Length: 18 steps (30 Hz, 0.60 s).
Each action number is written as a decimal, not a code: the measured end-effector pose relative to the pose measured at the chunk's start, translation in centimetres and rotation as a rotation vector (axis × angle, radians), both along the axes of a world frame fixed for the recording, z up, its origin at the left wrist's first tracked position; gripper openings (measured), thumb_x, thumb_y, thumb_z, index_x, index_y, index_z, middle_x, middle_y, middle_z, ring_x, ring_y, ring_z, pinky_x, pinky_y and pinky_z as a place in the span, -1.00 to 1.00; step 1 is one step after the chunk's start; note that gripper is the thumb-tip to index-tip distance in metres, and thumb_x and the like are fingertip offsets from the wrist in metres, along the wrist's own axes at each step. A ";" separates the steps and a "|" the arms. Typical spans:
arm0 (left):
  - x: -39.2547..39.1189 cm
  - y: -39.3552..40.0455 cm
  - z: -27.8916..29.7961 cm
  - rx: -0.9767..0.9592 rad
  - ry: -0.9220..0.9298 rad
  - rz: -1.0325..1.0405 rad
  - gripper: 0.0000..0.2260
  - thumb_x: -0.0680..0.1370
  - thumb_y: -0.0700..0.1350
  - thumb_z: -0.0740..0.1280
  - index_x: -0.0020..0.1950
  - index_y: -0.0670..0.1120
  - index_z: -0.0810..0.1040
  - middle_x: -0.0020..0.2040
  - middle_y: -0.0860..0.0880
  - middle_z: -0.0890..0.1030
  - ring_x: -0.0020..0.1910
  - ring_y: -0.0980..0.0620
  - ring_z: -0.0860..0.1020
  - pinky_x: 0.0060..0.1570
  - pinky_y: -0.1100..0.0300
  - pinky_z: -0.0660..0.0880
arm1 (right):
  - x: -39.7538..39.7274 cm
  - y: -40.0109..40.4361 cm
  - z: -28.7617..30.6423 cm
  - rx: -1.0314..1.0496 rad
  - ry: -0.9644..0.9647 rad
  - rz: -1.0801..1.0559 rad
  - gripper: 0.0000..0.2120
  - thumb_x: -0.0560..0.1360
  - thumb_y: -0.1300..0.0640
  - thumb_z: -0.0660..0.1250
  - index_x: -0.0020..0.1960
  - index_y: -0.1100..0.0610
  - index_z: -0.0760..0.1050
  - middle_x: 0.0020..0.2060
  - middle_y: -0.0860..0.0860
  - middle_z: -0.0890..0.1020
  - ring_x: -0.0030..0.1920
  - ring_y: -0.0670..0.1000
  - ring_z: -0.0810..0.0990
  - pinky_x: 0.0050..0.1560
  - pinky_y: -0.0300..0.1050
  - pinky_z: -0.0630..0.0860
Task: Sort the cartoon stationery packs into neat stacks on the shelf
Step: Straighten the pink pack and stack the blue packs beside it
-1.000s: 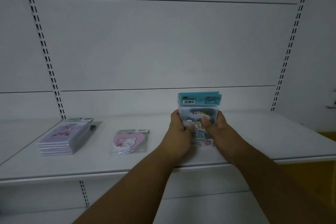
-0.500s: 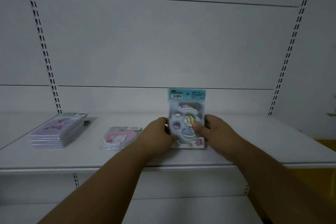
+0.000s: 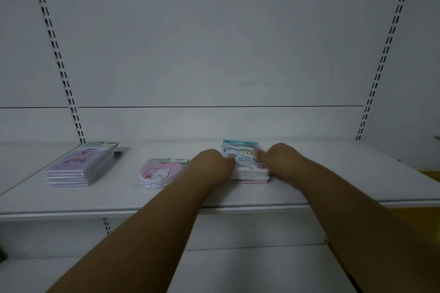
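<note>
Both hands rest on a stack of packs (image 3: 247, 169) lying flat on the white shelf (image 3: 238, 195), right of centre. The top pack has a teal header card at its far end and a pale cartoon print, blurred in places. Below it the stack edges show white, with a pink layer at the bottom.

The left hand (image 3: 210, 165) sits against the stack's left side, fingers curled inward, thumb tip touching the top pack. The right hand (image 3: 279, 158) presses at the right side, fingers bent over the top edge. Each grip is closed onto the stack from its own side, so the packs are held between the two hands while sitting on the shelf. Both bare forearms reach in from the lower frame.

Just left of the left hand lies a single pink pack (image 3: 159, 172) with a white bear on a heart shape, flat in clear wrap. Its right edge is partly hidden behind the left wrist; whether they touch cannot be told.

Further left, well apart, a purple stack (image 3: 79, 165) of several packs lies flat, squared up, angled slightly toward the back panel (image 3: 214, 54). Slotted uprights (image 3: 58, 59) run down the panel on either side
</note>
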<state>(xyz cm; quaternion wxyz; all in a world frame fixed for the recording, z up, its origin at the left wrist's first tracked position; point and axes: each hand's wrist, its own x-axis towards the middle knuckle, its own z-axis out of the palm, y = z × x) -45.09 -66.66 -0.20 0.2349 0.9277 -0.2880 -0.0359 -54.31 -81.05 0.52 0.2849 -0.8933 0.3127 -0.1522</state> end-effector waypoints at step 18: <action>-1.5 3.0 -2.1 0.030 -0.311 -0.079 -0.80 0.57 0.02 0.30 0.02 -0.08 0.61 -0.05 -0.07 0.66 -0.13 -0.03 0.57 -0.17 0.18 0.45 | -4.2 0.6 -2.8 -0.384 -0.052 0.181 -0.77 0.49 -0.06 0.37 -0.26 0.05 0.51 -0.37 -0.06 0.48 -0.30 -0.06 0.44 -0.30 -0.16 0.28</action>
